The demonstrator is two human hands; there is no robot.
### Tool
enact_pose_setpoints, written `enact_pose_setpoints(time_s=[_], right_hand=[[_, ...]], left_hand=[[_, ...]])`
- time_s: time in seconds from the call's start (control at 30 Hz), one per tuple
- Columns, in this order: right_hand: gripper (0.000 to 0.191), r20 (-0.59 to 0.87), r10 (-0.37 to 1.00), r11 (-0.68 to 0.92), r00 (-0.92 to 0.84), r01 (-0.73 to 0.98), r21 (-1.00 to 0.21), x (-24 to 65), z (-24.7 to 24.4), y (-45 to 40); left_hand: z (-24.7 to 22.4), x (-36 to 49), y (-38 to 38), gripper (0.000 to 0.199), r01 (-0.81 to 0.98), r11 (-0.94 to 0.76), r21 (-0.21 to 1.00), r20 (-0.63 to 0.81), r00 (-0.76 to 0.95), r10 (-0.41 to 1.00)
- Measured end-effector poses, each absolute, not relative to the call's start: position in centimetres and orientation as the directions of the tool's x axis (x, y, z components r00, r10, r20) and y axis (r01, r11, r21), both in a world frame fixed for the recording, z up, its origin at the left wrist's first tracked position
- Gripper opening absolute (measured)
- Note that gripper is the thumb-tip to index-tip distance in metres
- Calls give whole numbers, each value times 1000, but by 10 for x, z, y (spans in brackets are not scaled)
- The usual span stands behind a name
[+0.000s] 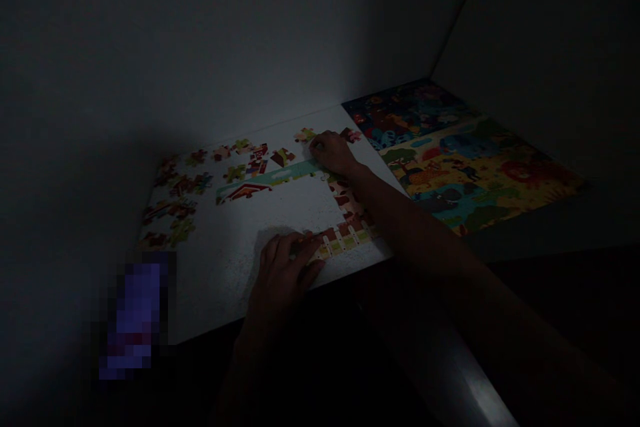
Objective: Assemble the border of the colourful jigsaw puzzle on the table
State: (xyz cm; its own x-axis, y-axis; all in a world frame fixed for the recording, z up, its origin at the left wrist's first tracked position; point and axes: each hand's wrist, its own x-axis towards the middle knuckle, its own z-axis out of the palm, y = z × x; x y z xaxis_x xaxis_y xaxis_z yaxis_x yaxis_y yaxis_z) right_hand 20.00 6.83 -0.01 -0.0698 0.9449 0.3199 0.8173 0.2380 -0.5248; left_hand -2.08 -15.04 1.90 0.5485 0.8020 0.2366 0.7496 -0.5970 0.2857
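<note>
Jigsaw puzzle (270, 177) lying part-built on a white tabletop (225, 260) — left hand (283, 273) curled against the fence pieces (345, 239), right hand (333, 152) resting at the top strip — too dim to tell whether either pinches anything.

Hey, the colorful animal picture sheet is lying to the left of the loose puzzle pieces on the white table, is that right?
Not quite: the head view shows the animal picture sheet lying to the right of the loose puzzle pieces, not the left, on the white table.
</note>
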Motion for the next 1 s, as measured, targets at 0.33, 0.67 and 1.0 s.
enact_pose_setpoints(time_s=[0.33, 0.67, 1.0], right_hand=[[25, 324, 944, 238, -70, 822, -517, 199, 0, 67], [25, 307, 949, 229, -77, 836, -499, 200, 0, 67], [24, 307, 948, 233, -85, 842, -487, 200, 3, 65]], left_hand=[[21, -20, -153, 38, 749, -601, 279, 234, 554, 799], [24, -19, -153, 35, 747, -613, 260, 229, 569, 790], [21, -20, -152, 36, 743, -574, 345, 219, 531, 819]])
